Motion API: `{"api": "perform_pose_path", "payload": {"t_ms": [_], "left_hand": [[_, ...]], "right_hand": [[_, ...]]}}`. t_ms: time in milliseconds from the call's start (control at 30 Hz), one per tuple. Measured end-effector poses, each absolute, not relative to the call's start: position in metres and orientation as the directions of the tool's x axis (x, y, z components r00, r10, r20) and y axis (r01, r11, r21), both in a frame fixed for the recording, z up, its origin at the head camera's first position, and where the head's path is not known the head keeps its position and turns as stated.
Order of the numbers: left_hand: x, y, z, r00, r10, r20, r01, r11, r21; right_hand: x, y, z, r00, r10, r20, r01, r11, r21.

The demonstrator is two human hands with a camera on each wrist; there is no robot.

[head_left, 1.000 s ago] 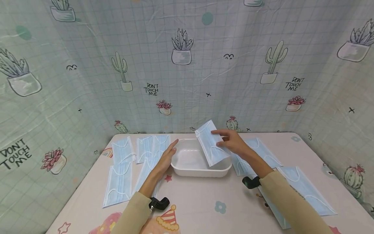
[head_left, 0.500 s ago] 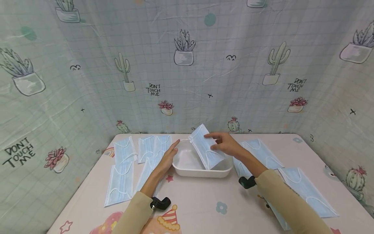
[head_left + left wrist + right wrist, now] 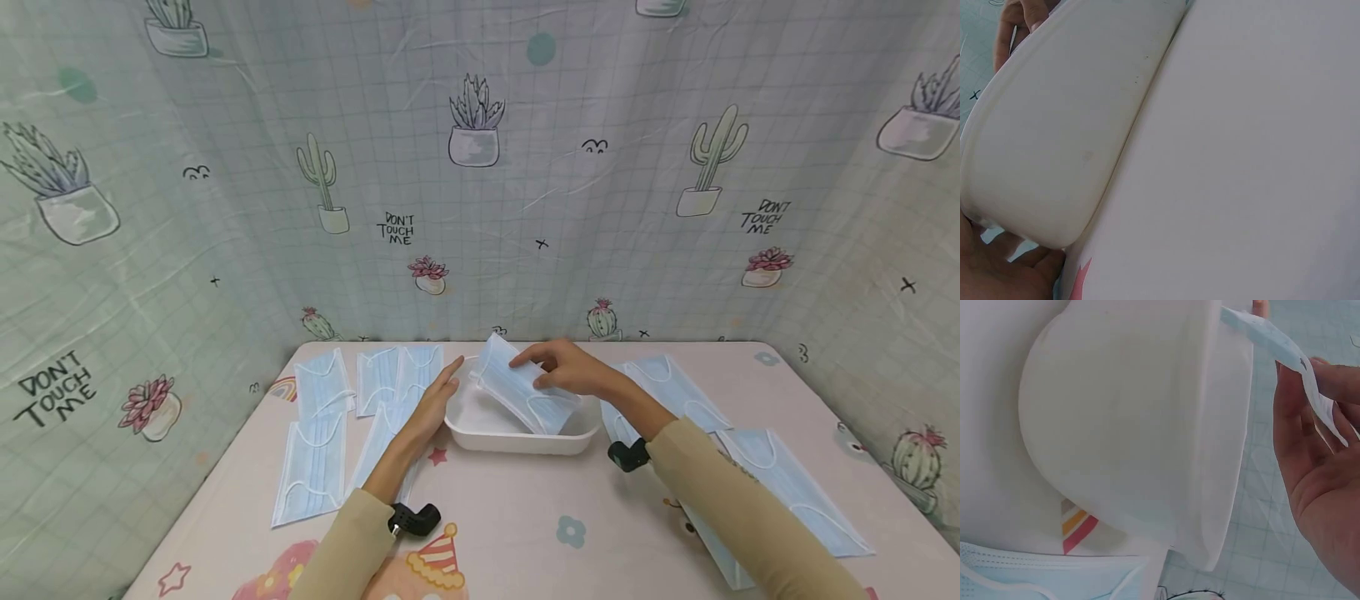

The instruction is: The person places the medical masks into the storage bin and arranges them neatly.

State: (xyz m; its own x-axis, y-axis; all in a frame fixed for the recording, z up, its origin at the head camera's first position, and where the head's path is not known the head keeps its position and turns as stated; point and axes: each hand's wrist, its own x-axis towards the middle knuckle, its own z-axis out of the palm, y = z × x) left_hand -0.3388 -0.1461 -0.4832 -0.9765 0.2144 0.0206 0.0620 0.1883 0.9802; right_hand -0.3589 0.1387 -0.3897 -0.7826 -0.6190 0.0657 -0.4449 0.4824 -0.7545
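A light blue face mask [image 3: 517, 387] tilts down into a white plastic tub [image 3: 517, 443] at the table's middle. My right hand [image 3: 566, 367] pinches that mask between thumb and fingers; the right wrist view shows the mask [image 3: 1272, 339] bent in the grip of the hand [image 3: 1322, 469], beside the tub's rim. On the tub's left end, my left hand [image 3: 431, 408] rests with its fingers stretched along the outer wall. From the left wrist, the tub [image 3: 1066, 112] fills the upper left, with the left hand [image 3: 1007, 269] at its near end.
Several face masks [image 3: 311, 458] lie flat on the table left of the tub. More masks [image 3: 795, 492] lie on the right, partly beneath the right forearm. A patterned cloth [image 3: 480, 208] hangs behind the pale printed table [image 3: 510, 517].
My right hand has moved left and lower, bringing the mask from above the tub's right part down into it at a flatter tilt. The left hand stays at the tub's side.
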Motion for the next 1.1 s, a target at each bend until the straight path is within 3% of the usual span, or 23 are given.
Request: {"api": "perform_pose_path", "payload": {"t_ms": [467, 1100], "left_hand": [[-0.339, -0.146, -0.485, -0.976, 0.215, 0.016, 0.059, 0.194, 0.979], [-0.342, -0.147, -0.486, -0.973, 0.227, 0.031, 0.070, 0.165, 0.984]], "right_hand": [[-0.372, 0.127, -0.384, -0.634, -0.773, -0.039, -0.527, 0.468, -0.710], [-0.393, 0.119, -0.384, -0.576, -0.788, -0.218, -0.484, 0.544, -0.686]]}}
